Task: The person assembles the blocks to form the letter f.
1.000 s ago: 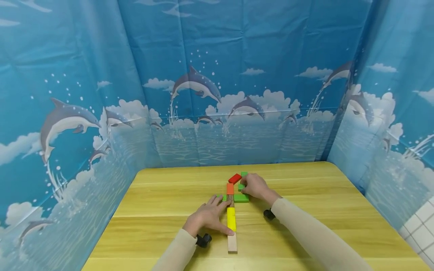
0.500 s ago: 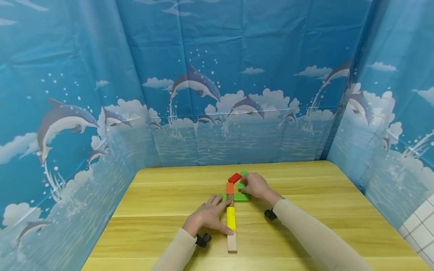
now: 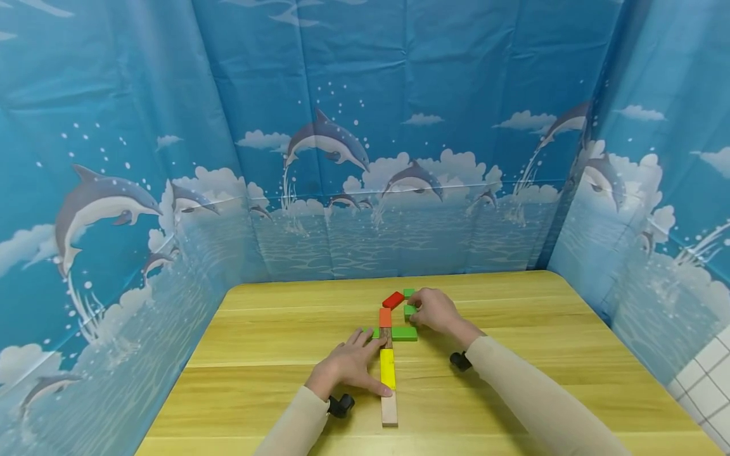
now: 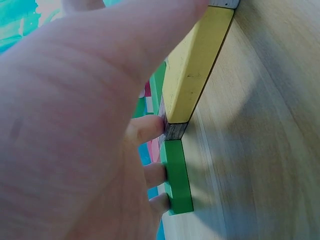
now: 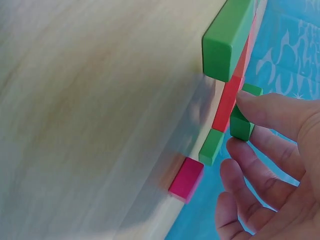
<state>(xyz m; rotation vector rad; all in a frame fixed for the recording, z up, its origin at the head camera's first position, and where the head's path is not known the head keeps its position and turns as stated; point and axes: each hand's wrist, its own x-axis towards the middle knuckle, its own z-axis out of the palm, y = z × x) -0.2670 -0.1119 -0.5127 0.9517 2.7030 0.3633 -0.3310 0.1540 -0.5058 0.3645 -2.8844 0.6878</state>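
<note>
My left hand (image 3: 350,364) lies spread over a row of blocks. Its thumb touches the row where the yellow block (image 3: 387,368) meets the pale wood block (image 3: 389,410). In the left wrist view, one fingertip rests at the dark brown block (image 4: 176,131) and others touch a green block (image 4: 177,175). Between thumb and fingers, my right hand (image 3: 438,310) pinches a small green block (image 5: 242,124), held above the table. Nearby lie a red block (image 3: 393,300), an orange block (image 3: 385,317) and another small green block (image 3: 409,293).
A longer green block (image 3: 405,334) extends right from the brown one. In the right wrist view, a pink block (image 5: 187,180) lies beyond a small green one; the right hand hides it from the head view. A blue dolphin-print curtain (image 3: 342,247) stands behind the yellow wood-grain table (image 3: 274,329).
My right hand has shifted slightly right with the small green block, which now sits a little farther from the orange block. The left hand has stayed put.
</note>
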